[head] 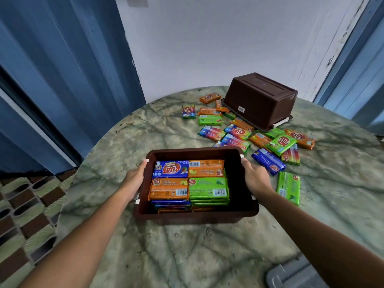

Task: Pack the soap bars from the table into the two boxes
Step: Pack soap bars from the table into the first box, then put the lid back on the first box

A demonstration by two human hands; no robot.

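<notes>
A brown plastic box (pixel 195 215) sits at the middle of the round marble table (pixel 187 246), filled with stacked wrapped soap bars (pixel 188 181) in blue, orange and green. My left hand (pixel 135 177) grips the box's left rim and my right hand (pixel 254 175) grips its right rim. A second brown box (pixel 259 98) lies upside down at the far right of the table. Several loose soap bars (pixel 236 132) are scattered in front of and beside it. One green bar (pixel 289 187) lies just right of my right hand.
Blue curtains hang at the left and right, with a white wall behind the table. A grey lid (pixel 291 273) sits at the table's near right edge. Patterned floor tiles (pixel 27 215) show at the lower left.
</notes>
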